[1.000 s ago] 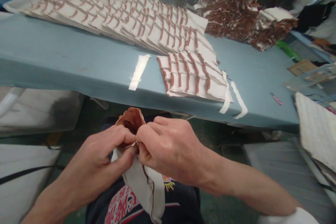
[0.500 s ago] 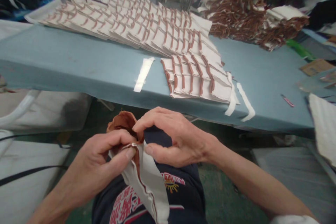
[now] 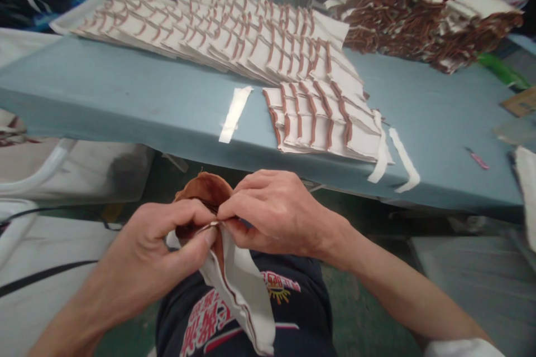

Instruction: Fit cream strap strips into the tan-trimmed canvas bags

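Between my two hands, above my lap, is a sewn fabric piece [image 3: 247, 284], white outside with a brown lining and a brown-edged seam hanging down. My left hand [image 3: 176, 245] pinches its upper edge between thumb and forefinger. Close beside it, my right hand [image 3: 278, 215] is closed on the same edge, fingertips and thumb together. Brown lining cloth bulges open behind the fingertips. What lies directly under the fingertips is hidden.
On the blue table [image 3: 167, 106] lie overlapping rows of white pieces with brown edges [image 3: 310, 117]. A tall brown-and-white pile [image 3: 402, 17] stands at the back right. White strips [image 3: 237, 114] and a small pink tool [image 3: 477, 159] lie near the front edge.
My right hand's thumb and fingers have closed from a spread shape onto the fabric edge near my left fingertips. The view has shifted slightly; the left hand keeps its pinch.
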`<state>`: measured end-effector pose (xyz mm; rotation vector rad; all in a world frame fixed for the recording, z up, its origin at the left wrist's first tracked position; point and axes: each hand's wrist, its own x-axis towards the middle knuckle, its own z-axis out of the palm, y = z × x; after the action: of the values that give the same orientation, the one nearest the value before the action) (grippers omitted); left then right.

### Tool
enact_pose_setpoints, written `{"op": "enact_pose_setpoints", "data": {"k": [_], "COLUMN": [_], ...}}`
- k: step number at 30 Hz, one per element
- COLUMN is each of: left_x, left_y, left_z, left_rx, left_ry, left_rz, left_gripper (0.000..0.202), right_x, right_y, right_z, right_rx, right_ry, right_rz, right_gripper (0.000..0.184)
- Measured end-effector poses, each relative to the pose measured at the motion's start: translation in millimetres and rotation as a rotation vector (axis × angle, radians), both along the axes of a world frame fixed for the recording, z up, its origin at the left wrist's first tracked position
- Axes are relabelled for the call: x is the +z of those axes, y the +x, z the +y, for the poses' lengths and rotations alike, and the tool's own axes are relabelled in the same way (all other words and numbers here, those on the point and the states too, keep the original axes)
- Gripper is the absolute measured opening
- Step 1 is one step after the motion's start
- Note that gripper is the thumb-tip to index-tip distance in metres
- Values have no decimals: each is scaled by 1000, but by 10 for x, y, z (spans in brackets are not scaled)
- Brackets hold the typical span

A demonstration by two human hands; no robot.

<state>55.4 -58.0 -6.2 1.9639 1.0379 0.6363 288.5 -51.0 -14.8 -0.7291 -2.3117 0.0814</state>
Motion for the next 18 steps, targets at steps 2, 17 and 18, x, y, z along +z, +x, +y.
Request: {"op": "enact_pose_setpoints", "data": {"k": [2, 17, 18], "left_x": [1, 113, 105], "left_y": [-11, 50, 34], "left_z": [9, 58, 58], "left_rx": [-12, -37, -40], "left_ry": [24, 346, 367], "left_rz": [36, 136, 130], "left_gripper": [29, 24, 22], "right_x": [-2, 120, 130], "right_y": [-22, -47, -52], "right_z": [-11, -71, -67], "right_rx": [-27, -76, -85], "right_ry": [-5, -755, -733], "right_rz": [15, 95, 55], "right_gripper": [23, 12, 11]}}
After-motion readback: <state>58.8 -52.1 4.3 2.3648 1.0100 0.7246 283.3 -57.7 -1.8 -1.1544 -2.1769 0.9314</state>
